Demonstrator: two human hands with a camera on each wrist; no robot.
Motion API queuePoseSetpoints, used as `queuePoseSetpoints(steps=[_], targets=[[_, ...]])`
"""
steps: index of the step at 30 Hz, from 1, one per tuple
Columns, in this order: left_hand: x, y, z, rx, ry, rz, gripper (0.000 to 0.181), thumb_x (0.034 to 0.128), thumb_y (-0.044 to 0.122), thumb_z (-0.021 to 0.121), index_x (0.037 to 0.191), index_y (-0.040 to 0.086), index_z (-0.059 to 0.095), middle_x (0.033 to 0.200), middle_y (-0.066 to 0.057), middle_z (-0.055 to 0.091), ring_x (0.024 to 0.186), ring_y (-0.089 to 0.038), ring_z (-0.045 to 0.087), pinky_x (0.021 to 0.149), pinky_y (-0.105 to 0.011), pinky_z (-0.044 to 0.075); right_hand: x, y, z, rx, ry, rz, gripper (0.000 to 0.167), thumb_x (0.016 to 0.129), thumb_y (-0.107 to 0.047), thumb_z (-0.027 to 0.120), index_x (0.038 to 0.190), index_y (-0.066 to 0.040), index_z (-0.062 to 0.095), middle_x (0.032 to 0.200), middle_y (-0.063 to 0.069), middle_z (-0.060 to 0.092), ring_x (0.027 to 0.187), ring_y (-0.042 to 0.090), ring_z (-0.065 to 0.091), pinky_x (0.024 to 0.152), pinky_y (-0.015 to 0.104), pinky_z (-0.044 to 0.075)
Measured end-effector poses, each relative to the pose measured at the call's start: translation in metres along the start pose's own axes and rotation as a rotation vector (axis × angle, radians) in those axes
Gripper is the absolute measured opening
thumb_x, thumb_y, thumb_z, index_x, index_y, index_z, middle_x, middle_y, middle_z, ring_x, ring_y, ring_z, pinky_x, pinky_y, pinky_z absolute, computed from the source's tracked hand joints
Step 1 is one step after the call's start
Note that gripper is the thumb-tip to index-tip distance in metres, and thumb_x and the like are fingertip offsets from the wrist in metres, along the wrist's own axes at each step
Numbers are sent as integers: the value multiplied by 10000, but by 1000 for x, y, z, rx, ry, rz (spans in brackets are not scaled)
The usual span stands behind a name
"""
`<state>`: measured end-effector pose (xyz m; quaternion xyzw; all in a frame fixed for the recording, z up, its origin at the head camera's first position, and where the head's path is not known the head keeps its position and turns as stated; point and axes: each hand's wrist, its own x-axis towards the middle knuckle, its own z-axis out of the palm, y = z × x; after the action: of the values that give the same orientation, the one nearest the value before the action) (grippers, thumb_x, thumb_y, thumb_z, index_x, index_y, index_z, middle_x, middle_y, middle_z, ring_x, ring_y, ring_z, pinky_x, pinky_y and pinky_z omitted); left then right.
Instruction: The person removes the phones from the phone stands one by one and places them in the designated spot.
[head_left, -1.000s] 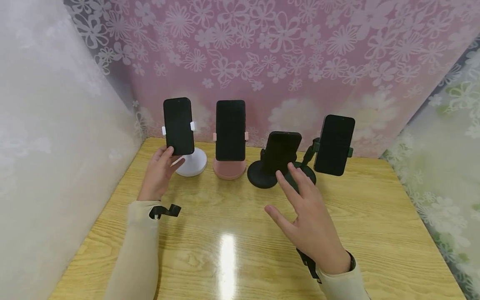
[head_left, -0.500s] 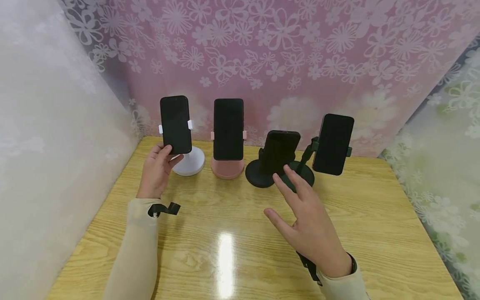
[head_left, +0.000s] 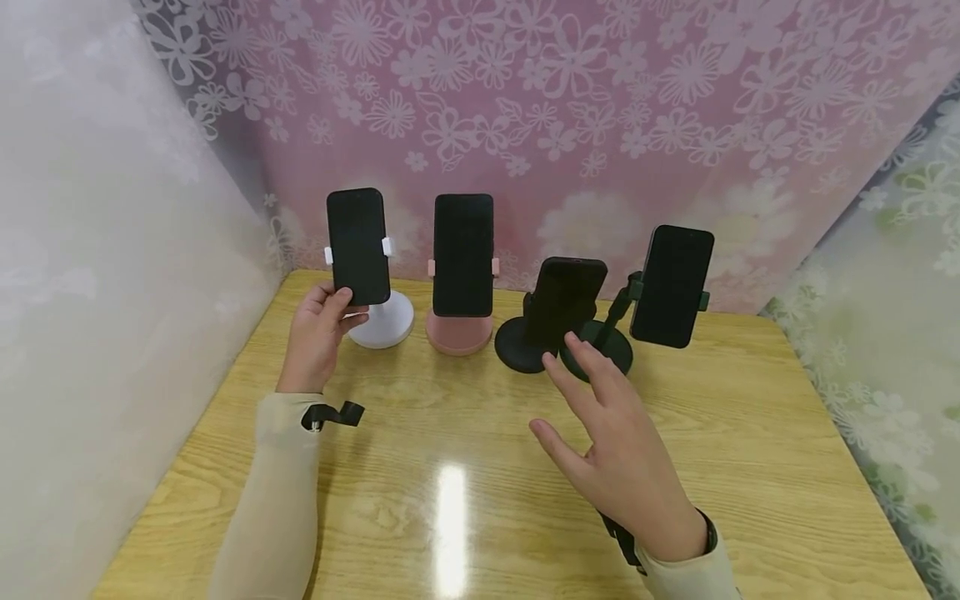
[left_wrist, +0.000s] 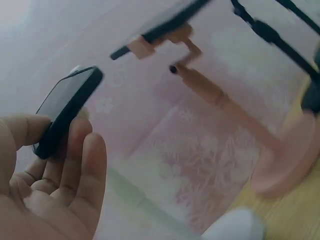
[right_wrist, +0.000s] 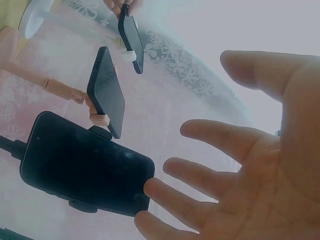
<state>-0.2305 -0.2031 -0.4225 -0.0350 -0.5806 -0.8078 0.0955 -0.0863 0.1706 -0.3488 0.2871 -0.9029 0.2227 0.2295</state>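
Note:
My left hand (head_left: 313,337) pinches the lower edge of a black smartphone (head_left: 358,246), thumb on the screen side and fingers behind. White clamp arms flank that phone, above a white phone stand's round base (head_left: 384,323). In the left wrist view the phone (left_wrist: 70,107) tilts between thumb and fingers. My right hand (head_left: 626,458) hovers palm down with fingers spread, holding nothing. Its fingertips lie in front of the phone (head_left: 566,296) on the black stand (head_left: 519,346); whether they touch anything I cannot tell. The right wrist view shows the extended fingers (right_wrist: 215,135) beside that phone.
A pink stand (head_left: 459,335) bears another phone (head_left: 463,254) in the middle. Farthest right, a dark green stand (head_left: 617,350) holds a phone (head_left: 672,285). All stand on a wooden table (head_left: 390,500) before a pink floral backdrop (head_left: 525,108), with a pale wall at left.
The head view shifts slightly. My left hand keeps its pinch on the phone. My right hand's fingertips have moved slightly left and down, away from the black stand's phone.

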Motion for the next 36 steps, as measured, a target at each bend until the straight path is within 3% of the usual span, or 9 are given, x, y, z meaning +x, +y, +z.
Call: queuePoseSetpoints(steps=[4, 7, 12, 19, 23, 26, 32, 36], targets=[[-1, 0, 3, 193, 21, 63, 259, 1073, 240, 585, 1253, 56, 548, 1039, -42, 682, 860, -151, 705, 822, -256, 591, -1, -1, 0, -11, -26, 11, 627, 1023, -472, 628, 1546, -152, 495, 1652, 118, 352, 1489, 346, 382, 1158, 629, 327], [-1, 1, 6, 248, 1, 89, 309, 1078, 253, 575, 1285, 31, 522, 1024, -42, 687, 851, -141, 696, 820, -252, 588, -2, -2, 1, -10, -54, 25, 663, 974, -384, 724, 1552, -163, 488, 1656, 115, 344, 1485, 355, 384, 1156, 639, 324], [-1, 3, 10, 260, -18, 93, 318, 1057, 253, 614, 1265, 33, 518, 974, -33, 689, 820, -124, 694, 809, -233, 583, -3, -3, 1, -6, -85, 51, 740, 916, -316, 794, 1563, -159, 469, 1663, 117, 326, 1475, 373, 393, 1147, 647, 333], [-4, 6, 8, 240, -20, -1, 344, 1023, 330, 661, 1222, 60, 586, 981, -39, 730, 834, -126, 730, 797, -239, 588, -3, -4, 0, 11, -98, 50, 696, 911, -302, 802, 1532, -176, 515, 1667, 108, 321, 1482, 375, 383, 1143, 657, 330], [-6, 8, 8, 298, -48, 18, 357, 1023, 319, 663, 1235, 41, 593, 970, -6, 731, 834, -116, 722, 807, -226, 580, -2, -1, 0, -8, -64, 18, 606, 996, -433, 688, 1507, -142, 544, 1663, 129, 325, 1501, 365, 355, 1174, 630, 301], [-7, 8, 10, 330, -70, 34, 363, 1019, 304, 672, 1246, 38, 575, 971, -1, 728, 811, -115, 716, 801, -222, 583, -2, 2, 0, -30, -33, 7, 640, 1032, -539, 569, 1501, -105, 546, 1651, 151, 342, 1504, 367, 349, 1201, 598, 274], [-9, 11, 9, 333, -82, 35, 412, 1000, 310, 704, 1283, 29, 601, 994, 11, 750, 781, -115, 726, 754, -225, 590, -1, 5, 0, -48, -50, 40, 740, 923, -425, 779, 1517, -71, 515, 1621, 167, 388, 1500, 358, 359, 1212, 581, 262], [-9, 13, 9, 316, -93, 47, 386, 1007, 285, 698, 1288, 34, 614, 1017, 18, 752, 804, -116, 726, 749, -225, 580, 0, 7, 1, -51, -45, 50, 763, 897, -403, 804, 1514, -62, 511, 1593, 186, 423, 1476, 373, 392, 1176, 607, 312]])
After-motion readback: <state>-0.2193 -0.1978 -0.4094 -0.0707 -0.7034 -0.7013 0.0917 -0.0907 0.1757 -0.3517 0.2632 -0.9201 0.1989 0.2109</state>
